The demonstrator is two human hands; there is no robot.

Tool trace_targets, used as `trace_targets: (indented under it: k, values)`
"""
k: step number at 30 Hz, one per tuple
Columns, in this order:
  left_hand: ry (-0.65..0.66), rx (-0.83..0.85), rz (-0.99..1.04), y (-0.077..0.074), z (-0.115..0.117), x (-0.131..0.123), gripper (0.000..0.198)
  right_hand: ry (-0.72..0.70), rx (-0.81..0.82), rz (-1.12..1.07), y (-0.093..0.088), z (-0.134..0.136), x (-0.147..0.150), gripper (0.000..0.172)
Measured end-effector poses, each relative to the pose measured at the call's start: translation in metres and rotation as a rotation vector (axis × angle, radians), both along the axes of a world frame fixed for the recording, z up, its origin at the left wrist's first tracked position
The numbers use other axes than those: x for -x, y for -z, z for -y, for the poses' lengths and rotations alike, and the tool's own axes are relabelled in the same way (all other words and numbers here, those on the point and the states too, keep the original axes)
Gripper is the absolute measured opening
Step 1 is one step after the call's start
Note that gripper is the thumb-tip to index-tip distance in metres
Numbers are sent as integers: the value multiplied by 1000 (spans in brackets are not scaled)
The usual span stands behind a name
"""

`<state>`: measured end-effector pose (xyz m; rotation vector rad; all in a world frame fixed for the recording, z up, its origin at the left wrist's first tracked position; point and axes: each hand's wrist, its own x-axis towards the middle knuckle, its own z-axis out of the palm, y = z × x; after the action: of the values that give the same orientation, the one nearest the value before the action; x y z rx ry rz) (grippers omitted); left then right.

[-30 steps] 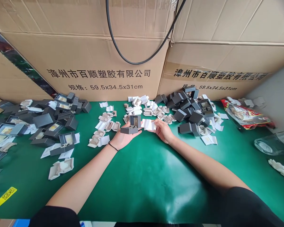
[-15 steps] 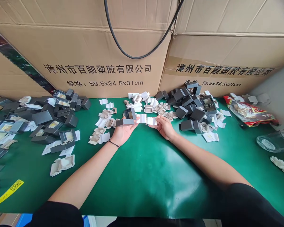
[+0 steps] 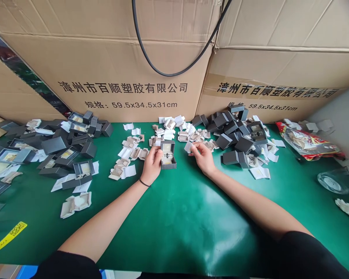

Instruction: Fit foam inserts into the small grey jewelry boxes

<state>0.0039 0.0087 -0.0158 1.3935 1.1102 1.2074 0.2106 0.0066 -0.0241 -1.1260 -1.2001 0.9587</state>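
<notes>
My left hand [image 3: 151, 164] is closed around the left side of a small open grey jewellery box [image 3: 168, 155], its lid standing up and a small dark item sitting in its pale insert. My right hand [image 3: 204, 155] hovers just right of the box, fingers pinched on a small white paper slip [image 3: 188, 147]. Both hands are over the green table mat [image 3: 174, 217], in front of a scatter of beige inserts and white slips [image 3: 174, 131].
A pile of grey boxes [image 3: 235, 133] lies to the right, another pile of grey boxes and lids [image 3: 55, 145] to the left. Large cardboard cartons [image 3: 128, 69] wall off the back. A red printed bag [image 3: 308, 141] and a clear container [image 3: 336, 180] sit far right.
The box has turned from lying flat on my left palm to being gripped at its side, lid facing me. My right hand's paper slip, earlier spread wide, now shows only as a small piece.
</notes>
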Motion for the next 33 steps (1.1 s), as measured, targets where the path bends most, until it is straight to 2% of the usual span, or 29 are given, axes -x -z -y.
trace_targets:
  k: [2, 4, 7, 11, 13, 15, 17, 19, 20, 22, 25, 33]
  values:
    - [-58, -86, -120, -3, 1, 0, 40, -37, -31, 100, 0, 2, 1, 33]
    - [-90, -123, -158, -4, 2, 0, 41, -49, -41, 140, 1, 3, 2, 34]
    - [-98, -69, -66, -6, 2, -4, 42, 37, -49, 150, 0, -1, 1, 35]
    - [106, 204, 270, -8, 6, -10, 41, 319, -166, 216, -18, -3, -1, 28]
    - [205, 301, 333, -10, 7, -12, 43, 413, -294, 298, -33, 3, 3, 24]
    - [231, 313, 306, -10, 9, -12, 43, 341, -445, 468, -46, 13, 11, 20]
    - [197, 271, 236, -8, 8, -13, 42, 106, -532, 739, -52, 22, 19, 19]
    - [150, 215, 145, -5, 8, -13, 40, -104, -506, 1008, -52, 27, 25, 22]
    - [140, 191, 102, -4, 7, -13, 40, -164, -468, 1114, -50, 27, 27, 25]
    - [150, 153, 36, -1, 6, -13, 41, -212, -392, 1246, -46, 27, 28, 28]
    - [180, 111, -15, 2, 6, -12, 41, -248, -341, 1300, -42, 25, 26, 28]
    - [232, 124, 63, 0, 9, -12, 45, -249, -376, 1315, -38, 28, 27, 29]
